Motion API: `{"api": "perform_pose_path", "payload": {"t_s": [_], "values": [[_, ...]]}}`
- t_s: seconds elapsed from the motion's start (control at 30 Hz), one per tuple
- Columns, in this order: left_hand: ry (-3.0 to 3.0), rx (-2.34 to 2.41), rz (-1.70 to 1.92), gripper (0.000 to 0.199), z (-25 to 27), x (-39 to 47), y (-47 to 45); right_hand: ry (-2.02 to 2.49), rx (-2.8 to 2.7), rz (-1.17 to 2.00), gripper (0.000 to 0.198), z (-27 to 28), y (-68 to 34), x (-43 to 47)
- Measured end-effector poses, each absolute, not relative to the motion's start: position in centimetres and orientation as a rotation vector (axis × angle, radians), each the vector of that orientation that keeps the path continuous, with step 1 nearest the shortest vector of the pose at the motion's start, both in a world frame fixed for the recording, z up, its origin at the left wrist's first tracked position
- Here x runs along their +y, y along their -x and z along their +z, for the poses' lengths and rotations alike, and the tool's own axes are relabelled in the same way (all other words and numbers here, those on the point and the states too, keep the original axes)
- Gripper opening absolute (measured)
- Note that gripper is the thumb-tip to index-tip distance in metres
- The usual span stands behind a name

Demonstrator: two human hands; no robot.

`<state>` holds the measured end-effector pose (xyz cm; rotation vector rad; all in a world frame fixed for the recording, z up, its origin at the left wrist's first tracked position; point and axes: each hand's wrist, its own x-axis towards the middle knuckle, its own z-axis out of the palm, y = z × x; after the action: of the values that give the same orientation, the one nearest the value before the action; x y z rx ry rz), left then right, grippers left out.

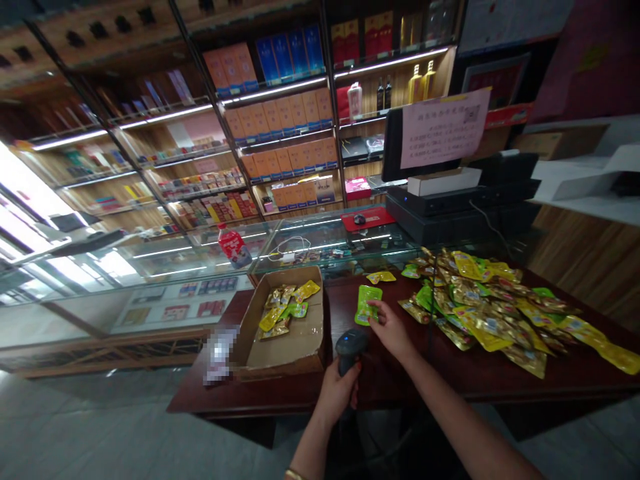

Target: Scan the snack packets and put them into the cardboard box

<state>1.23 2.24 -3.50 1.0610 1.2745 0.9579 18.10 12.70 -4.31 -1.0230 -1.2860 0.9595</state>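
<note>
My left hand point(338, 385) is wrapped round the handle of a dark barcode scanner point(351, 343), which has a small blue light on top. Just right of the scanner, my right hand point(390, 328) pinches the lower right edge of a green snack packet point(368, 301). Whether that packet touches the table I cannot tell. An open cardboard box point(300, 341) stands left of the scanner, with several gold, yellow and green packets point(280, 313) inside. To the right of my right hand lies a big heap of similar packets point(480, 300). A single yellow packet point(381, 277) lies behind the green one.
All this is on a dark red wooden table point(280, 393). Behind it runs a glass counter point(320, 233) with a red-and-white bottle point(233, 247), a mouse on a red mat point(377, 217) and a monitor point(395, 143). A blurred-out item point(219, 355) lies left of the box.
</note>
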Motion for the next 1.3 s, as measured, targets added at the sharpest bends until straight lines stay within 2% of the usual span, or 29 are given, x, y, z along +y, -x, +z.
{"api": "perform_pose_path", "payload": {"t_s": [0.17, 0.27, 0.33, 0.4, 0.53, 0.63, 0.83, 1.07, 1.13, 1.23, 1.3], "values": [[-1.055, 1.279, 0.952, 0.050, -3.4, 2.3, -1.2, 0.792, -1.462, 1.098, 0.061, 1.6, -10.5, 15.6], [-1.053, 1.288, 0.964, 0.052, -3.4, 2.3, -1.1, 1.011, -1.650, 0.887, 0.053, 2.4, -8.7, 17.9], [-1.049, 1.291, 0.969, 0.054, -3.5, 2.3, -1.1, 1.177, -1.674, 0.736, 0.040, 1.9, -10.2, 19.4], [-1.041, 1.295, 0.977, 0.056, -3.5, 2.3, -1.1, 1.310, -1.636, 0.649, 0.037, 0.8, -13.3, 21.1], [-1.025, 1.317, 0.985, 0.059, -3.4, 2.2, -1.1, 1.591, -1.567, 0.524, 0.049, -1.4, -19.4, 24.1], [-1.035, 1.331, 0.992, 0.061, -3.4, 2.1, -1.0, 1.698, -1.598, 0.492, 0.050, -2.8, -20.7, 24.9], [-1.093, 1.304, 1.010, 0.062, -3.4, 1.9, -1.2, 1.626, -1.766, 0.381, 0.029, -5.5, -18.0, 20.7], [-1.095, 1.269, 0.959, 0.064, -3.2, 2.2, -0.9, 1.537, -1.721, 0.274, 0.027, -7.4, -18.7, 17.6], [-1.093, 1.273, 0.969, 0.063, -3.1, 2.2, -0.8, 1.550, -1.629, 0.219, 0.031, -7.3, -18.7, 17.5], [-1.084, 1.291, 0.986, 0.061, -2.8, 2.1, -0.9, 1.646, -1.492, 0.145, 0.051, -7.1, -18.3, 17.2], [-1.080, 1.294, 0.975, 0.060, -2.6, 2.0, -1.0, 1.696, -1.487, 0.158, 0.055, -7.0, -18.0, 17.0]]}}
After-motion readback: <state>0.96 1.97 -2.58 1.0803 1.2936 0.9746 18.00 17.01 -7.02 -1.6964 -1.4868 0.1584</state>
